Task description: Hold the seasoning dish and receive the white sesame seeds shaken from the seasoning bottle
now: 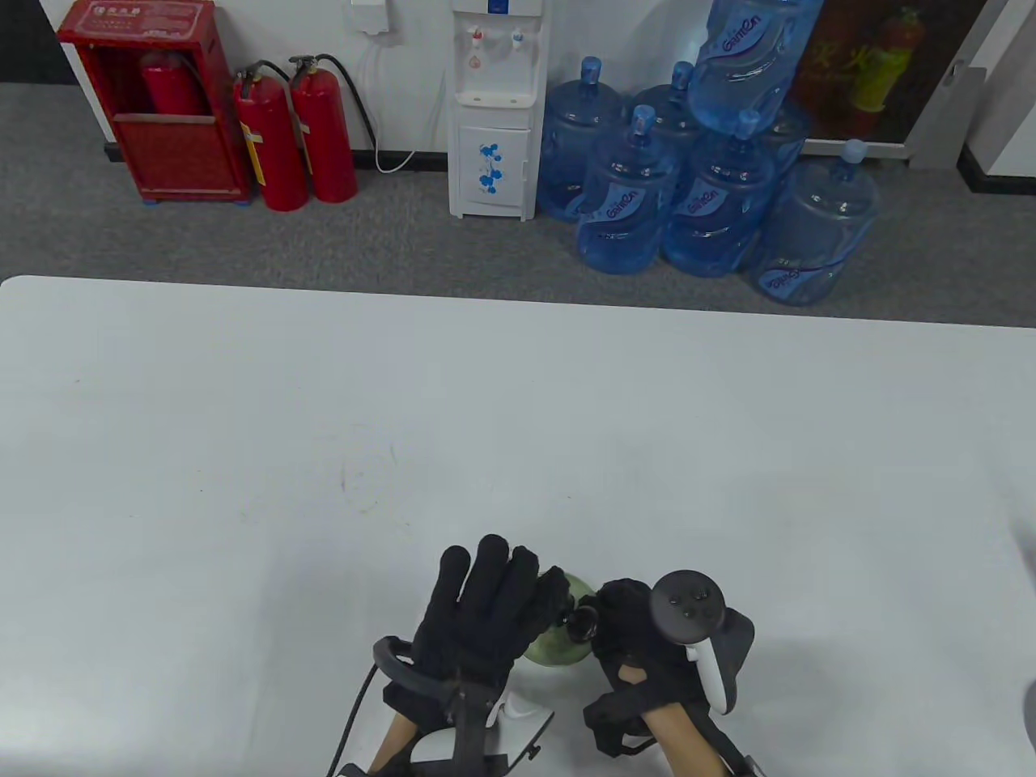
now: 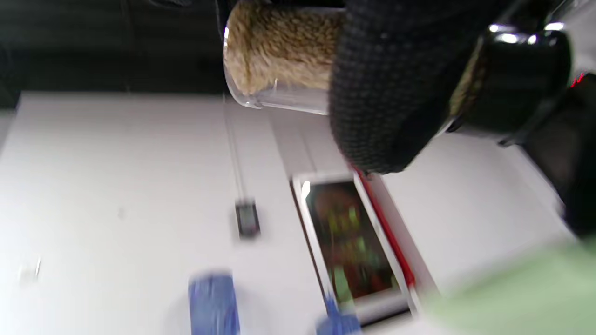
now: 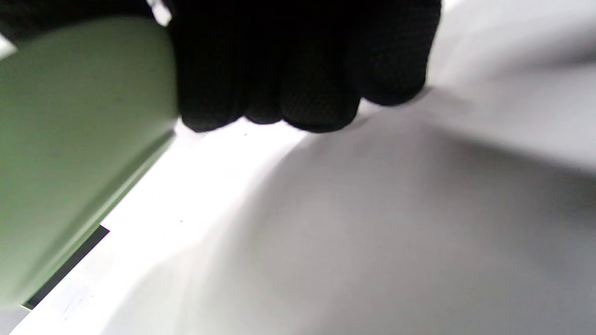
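My left hand [image 1: 477, 615] cups the green seasoning dish [image 1: 558, 643] from beneath, fingers spread. My right hand [image 1: 639, 647] grips the seasoning bottle [image 2: 279, 51], tilted just above the dish's right rim.

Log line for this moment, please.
left hand: holds green seasoning dish | right hand: grips sesame bottle, black cap over dish | seeds falling: cannot tell

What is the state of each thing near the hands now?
Dish: green, lifted between both hands, partly hidden.
Bottle: clear, full of pale seeds, tipped on its side, black cap toward the dish.
Left hand: fingers stretched out beside the dish; its grip is hidden.
Right hand: curled around the bottle.
Table: white, faint scuff marks.
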`<state>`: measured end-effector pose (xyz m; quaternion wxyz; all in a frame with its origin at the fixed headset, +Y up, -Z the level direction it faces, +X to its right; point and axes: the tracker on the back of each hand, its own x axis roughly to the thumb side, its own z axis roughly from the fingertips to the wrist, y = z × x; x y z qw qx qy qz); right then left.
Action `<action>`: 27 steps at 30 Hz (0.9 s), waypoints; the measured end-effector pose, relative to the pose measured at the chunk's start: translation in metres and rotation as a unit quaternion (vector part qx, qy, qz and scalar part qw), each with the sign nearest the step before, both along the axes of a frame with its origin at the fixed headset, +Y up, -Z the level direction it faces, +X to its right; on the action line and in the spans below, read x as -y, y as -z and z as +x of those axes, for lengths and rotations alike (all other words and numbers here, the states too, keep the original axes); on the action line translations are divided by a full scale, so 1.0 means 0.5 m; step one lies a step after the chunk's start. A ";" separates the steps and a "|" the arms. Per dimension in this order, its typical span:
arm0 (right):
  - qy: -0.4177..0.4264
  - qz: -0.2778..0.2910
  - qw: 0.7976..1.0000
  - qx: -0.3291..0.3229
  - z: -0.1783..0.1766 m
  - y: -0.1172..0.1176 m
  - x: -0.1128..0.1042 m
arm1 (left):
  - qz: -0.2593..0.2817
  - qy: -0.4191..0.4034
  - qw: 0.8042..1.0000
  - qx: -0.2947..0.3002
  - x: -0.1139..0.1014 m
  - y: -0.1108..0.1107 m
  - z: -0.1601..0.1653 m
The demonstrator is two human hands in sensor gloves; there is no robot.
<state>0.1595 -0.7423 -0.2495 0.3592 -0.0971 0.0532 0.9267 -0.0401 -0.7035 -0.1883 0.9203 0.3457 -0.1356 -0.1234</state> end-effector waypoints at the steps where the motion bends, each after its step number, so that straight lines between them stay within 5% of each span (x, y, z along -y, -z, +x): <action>1: -0.002 0.000 1.000 0.001 0.000 0.000 0.001 | 0.021 0.055 0.998 -0.002 0.007 -0.005 -0.001; 3: 0.004 -0.002 1.000 0.004 0.002 -0.001 0.000 | 0.101 0.039 0.994 0.019 -0.026 -0.025 -0.009; 5: 0.008 -0.001 1.000 0.002 -0.001 -0.001 -0.003 | 0.045 -0.042 0.997 0.038 -0.023 -0.014 -0.010; 6: 0.001 0.001 1.000 -0.001 -0.002 0.000 -0.002 | 0.001 0.021 1.000 0.001 0.005 0.000 0.001; 8: -0.003 0.000 1.000 0.001 -0.003 -0.001 0.000 | 0.080 0.087 0.993 0.012 -0.005 -0.013 -0.001; 9: 0.000 -0.001 1.000 0.001 -0.003 -0.002 -0.001 | 0.099 0.049 0.994 0.014 -0.022 -0.020 -0.008; 10: 0.006 0.000 1.000 0.000 -0.003 -0.003 -0.005 | 0.081 -0.035 0.996 0.030 -0.032 -0.021 -0.015; 12: -0.001 0.004 1.000 -0.003 -0.004 -0.002 -0.006 | 0.002 0.001 1.000 0.008 0.001 0.002 0.000; 13: -0.006 0.004 1.000 -0.002 -0.004 -0.002 -0.004 | 0.015 0.077 0.997 -0.015 0.013 -0.002 0.002; 15: -0.003 0.001 1.000 0.000 -0.004 -0.002 -0.004 | 0.090 0.053 0.994 0.009 -0.022 -0.020 -0.002; 16: 0.002 0.001 1.000 -0.001 -0.005 -0.003 -0.007 | 0.076 -0.039 0.996 0.032 -0.033 -0.024 -0.010; 18: -0.004 0.005 1.000 -0.004 -0.006 -0.002 -0.008 | 0.007 -0.007 1.000 0.008 -0.004 0.001 0.004; 20: -0.007 0.004 1.000 0.000 -0.004 -0.003 -0.005 | 0.061 0.087 0.994 0.000 0.003 -0.010 0.002; 22: 0.004 0.003 1.000 0.002 -0.003 -0.004 -0.009 | 0.088 -0.033 0.995 0.033 -0.033 -0.028 -0.012; 23: 0.004 0.005 1.000 0.000 -0.003 -0.004 -0.010 | 0.059 -0.053 0.996 0.041 -0.029 -0.021 -0.009; 25: -0.006 0.006 1.000 0.000 -0.004 -0.003 -0.008 | 0.018 0.056 0.998 -0.010 0.008 -0.007 -0.002; 27: -0.004 0.003 1.000 0.001 -0.004 -0.004 -0.007 | 0.090 0.047 0.995 0.010 -0.019 -0.023 -0.008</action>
